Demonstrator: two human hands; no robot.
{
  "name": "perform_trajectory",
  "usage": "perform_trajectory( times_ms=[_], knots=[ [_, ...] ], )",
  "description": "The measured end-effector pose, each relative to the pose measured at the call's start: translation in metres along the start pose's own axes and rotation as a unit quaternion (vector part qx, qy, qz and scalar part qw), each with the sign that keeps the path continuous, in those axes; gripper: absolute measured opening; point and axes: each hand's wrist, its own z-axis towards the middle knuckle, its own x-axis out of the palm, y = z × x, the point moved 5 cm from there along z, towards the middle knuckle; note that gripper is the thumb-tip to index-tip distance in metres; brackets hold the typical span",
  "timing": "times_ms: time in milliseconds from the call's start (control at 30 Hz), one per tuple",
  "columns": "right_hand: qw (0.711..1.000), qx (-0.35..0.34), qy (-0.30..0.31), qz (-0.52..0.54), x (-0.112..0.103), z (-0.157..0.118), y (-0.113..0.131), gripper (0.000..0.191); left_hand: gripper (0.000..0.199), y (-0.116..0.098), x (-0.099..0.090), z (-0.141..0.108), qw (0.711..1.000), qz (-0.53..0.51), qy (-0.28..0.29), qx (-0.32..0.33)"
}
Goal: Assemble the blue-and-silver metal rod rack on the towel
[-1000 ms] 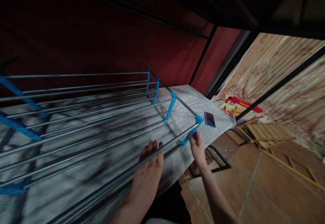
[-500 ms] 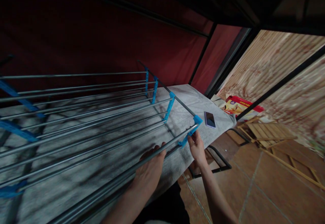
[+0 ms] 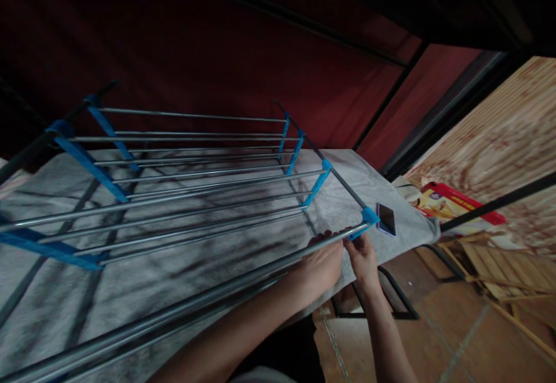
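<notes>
A rack of grey metal tubes [image 3: 204, 199] joined by blue plastic brackets [image 3: 316, 189] lies across the surface in front of me. At its near right corner, my right hand [image 3: 364, 255] is closed on the lower part of a blue corner bracket [image 3: 369, 215]. Just left of it, my left hand [image 3: 324, 264] wraps round the near metal tube [image 3: 260, 272], its fingertips showing behind the tube. The two hands almost touch. The tubes and my own hands partly hide the fingers and the bracket's lower end.
A grey cloth [image 3: 282, 238] covers the table. To the right of the rack lies a phone [image 3: 386, 219]. Beyond the table's right end are a red and yellow box [image 3: 452, 202] and a folded wooden chair [image 3: 499, 264]. A dark red curtain [image 3: 208, 53] hangs behind.
My left hand has slid right along the near tube, up beside my right hand. The view has turned left, so more of the rack's left end shows. My right hand stays at the corner bracket.
</notes>
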Motion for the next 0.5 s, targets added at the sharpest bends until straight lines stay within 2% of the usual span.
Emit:
perform_trajectory(
  times_ms=[167,333,500],
  knots=[
    [0.998,-0.048,0.03,-0.02,0.0,0.0,0.001,0.032,0.031,-0.001,0.019,0.034,0.998,-0.055,-0.006,-0.034],
    [0.995,-0.068,0.009,-0.074,-0.002,-0.003,-0.001,0.035,0.035,0.004,0.03,0.036,0.997,-0.05,-0.041,-0.03],
    [0.995,-0.058,0.005,-0.074,-0.002,-0.004,-0.004,0.031,0.036,-0.001,0.033,0.039,0.997,-0.038,-0.052,-0.043]
  ],
)
